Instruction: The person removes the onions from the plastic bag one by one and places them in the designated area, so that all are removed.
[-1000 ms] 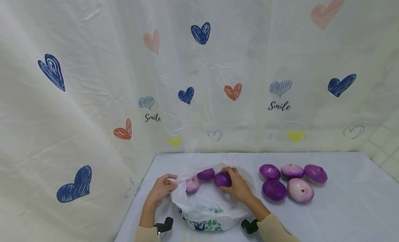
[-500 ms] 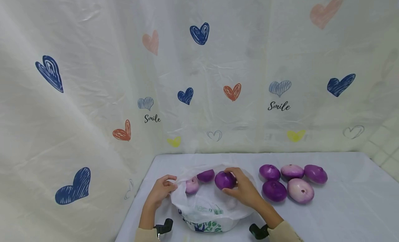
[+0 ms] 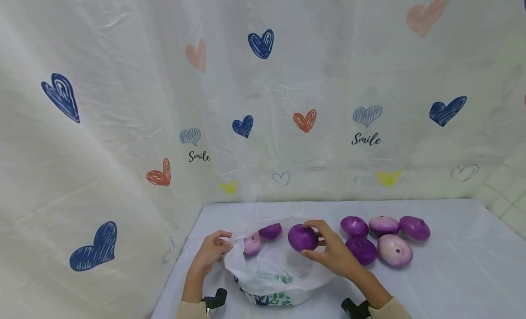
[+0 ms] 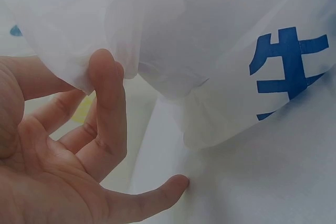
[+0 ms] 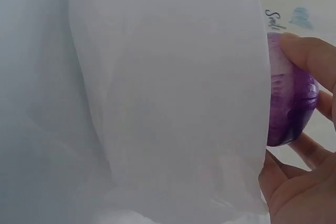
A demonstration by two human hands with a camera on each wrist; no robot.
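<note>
Purple onion [image 3: 302, 238] sits in the grasp of the right hand [image 3: 334, 252], gripped between thumb and fingers just left of the palm, at the mouth of a white plastic bag [image 3: 279, 287]; in the right wrist view the bag's film hides part of it. Across the bag, the left hand [image 3: 211, 252] pinches the rim between thumb and fingers, with one finger pointing away from the plastic. Inside the bag, near the left hand's fingertips, lies a pale onion [image 3: 252, 244], and a little farther from that hand a deep-purple onion [image 3: 270, 231], only partly visible. To the right of the right hand, five onions rest on a white cloth [image 3: 464, 264]: a dark one [image 3: 361, 250] nearest, though whether hand and onion touch cannot be told, a whitish one [image 3: 395, 250] beside it, and three in a row beyond these. Black devices [image 3: 215, 298] sit at both wrists, and past the hands hangs a heart-printed sheet [image 3: 320, 81].
</note>
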